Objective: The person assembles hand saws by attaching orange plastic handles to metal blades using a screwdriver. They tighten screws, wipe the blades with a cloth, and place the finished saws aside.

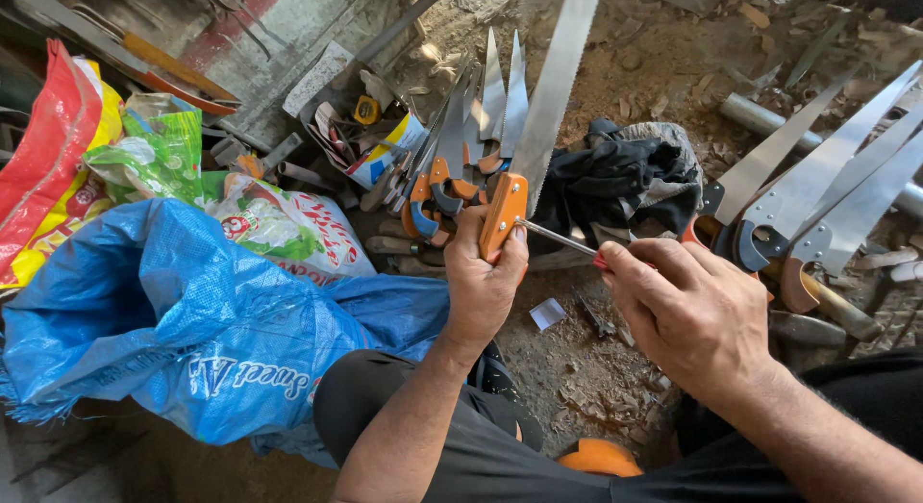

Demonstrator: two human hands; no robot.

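My left hand (483,277) grips the orange handle of a hand saw (538,109), holding it upright so its long toothed blade points away from me. My right hand (692,306) is closed on a screwdriver (562,239) with a red handle. Its thin metal shaft runs left and its tip touches the side of the saw's orange handle. Both forearms rest above my knees, which are in dark trousers.
A pile of finished saws (461,147) with orange handles lies behind the held one. More saw blades (827,195) fan out at the right. A dark cloth (625,181) lies in the middle. A blue sack (192,311) and coloured bags (58,166) sit on the left. Wood chips cover the ground.
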